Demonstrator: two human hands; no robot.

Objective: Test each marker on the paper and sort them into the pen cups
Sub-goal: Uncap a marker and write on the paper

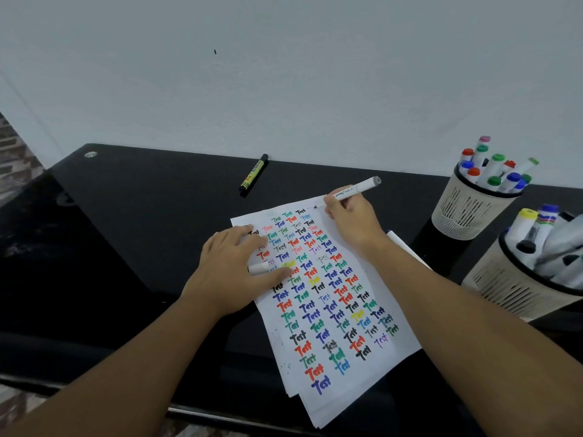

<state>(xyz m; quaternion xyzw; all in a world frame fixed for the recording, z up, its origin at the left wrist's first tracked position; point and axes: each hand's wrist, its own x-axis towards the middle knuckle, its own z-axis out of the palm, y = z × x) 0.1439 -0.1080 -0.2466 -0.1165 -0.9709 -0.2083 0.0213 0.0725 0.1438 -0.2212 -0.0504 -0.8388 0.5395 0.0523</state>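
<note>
I see the paper (328, 298) near the table's (132, 234) front edge, nearly filled with coloured "Test" marks; most testing looks done; right hand (353, 222) has its fingers clamped on a grey-capped marker (353, 188), tip at the sheet's far edge, so this one is mid-test; left hand (233, 269) lies flat on the paper, fingers straight, a white cap (259, 268) tucked between them; two pen cups (467, 212) at the right edge are both full; a black marker (254, 175) by the far edge looks unsorted.
</note>
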